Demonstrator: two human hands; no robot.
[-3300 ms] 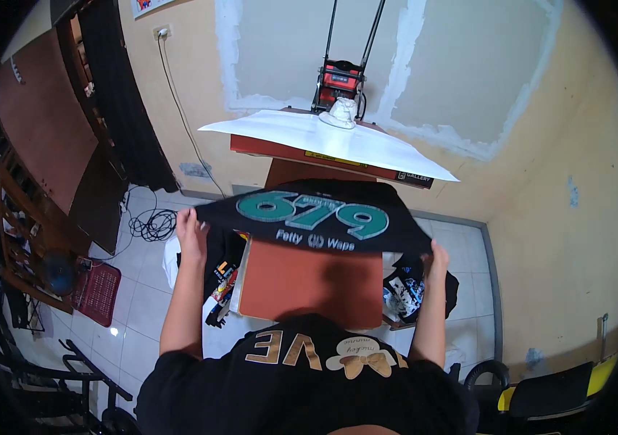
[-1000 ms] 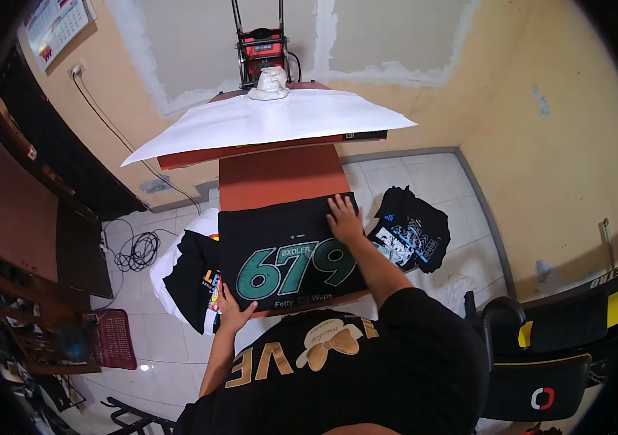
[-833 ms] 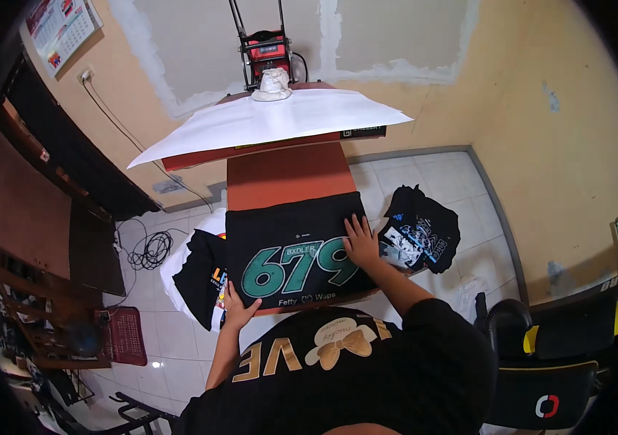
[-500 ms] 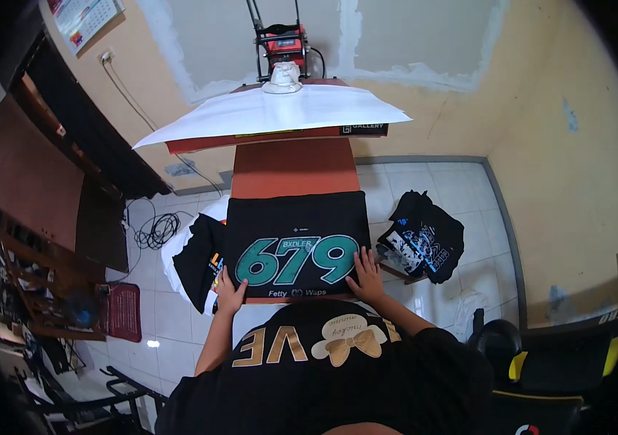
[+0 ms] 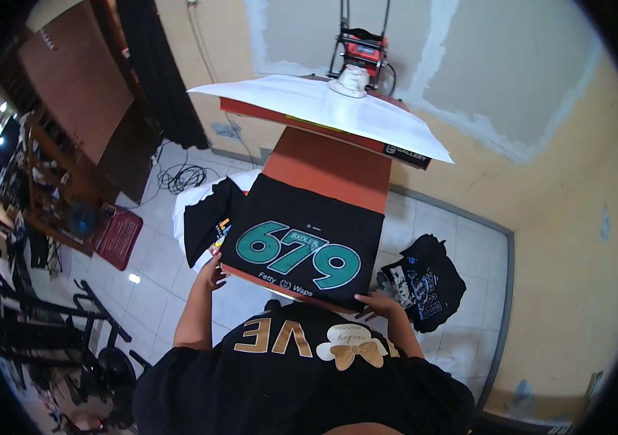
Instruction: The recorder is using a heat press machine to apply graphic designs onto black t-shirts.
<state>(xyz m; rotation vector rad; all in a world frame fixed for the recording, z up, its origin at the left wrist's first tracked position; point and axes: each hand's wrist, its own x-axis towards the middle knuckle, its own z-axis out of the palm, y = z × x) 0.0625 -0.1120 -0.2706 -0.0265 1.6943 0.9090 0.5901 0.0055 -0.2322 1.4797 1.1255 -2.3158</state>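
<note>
A black T-shirt (image 5: 309,250) with a large green print lies spread flat over the near end of an orange-red board (image 5: 330,167). My left hand (image 5: 211,273) is at the board's near left corner, fingers apart and holding nothing. At the near right corner my right hand (image 5: 379,305) has its thumb against the shirt's edge and its other fingers spread just off it. Beyond the shirt, a white sheet (image 5: 301,98) drapes over a raised red panel (image 5: 251,114) above the board's far end.
Dark printed clothing (image 5: 428,283) is piled low on the right. A black garment (image 5: 207,221) and white cloth (image 5: 185,203) lie to the left. Coiled black cable (image 5: 182,177) and a dark red mat (image 5: 119,239) are on the tiled floor. A red machine part (image 5: 363,47) stands by the wall.
Both hands have slid off the shirt's face to the near corners, lower and outward. The whole view has tilted and shifted; the shirt still lies on the board.
</note>
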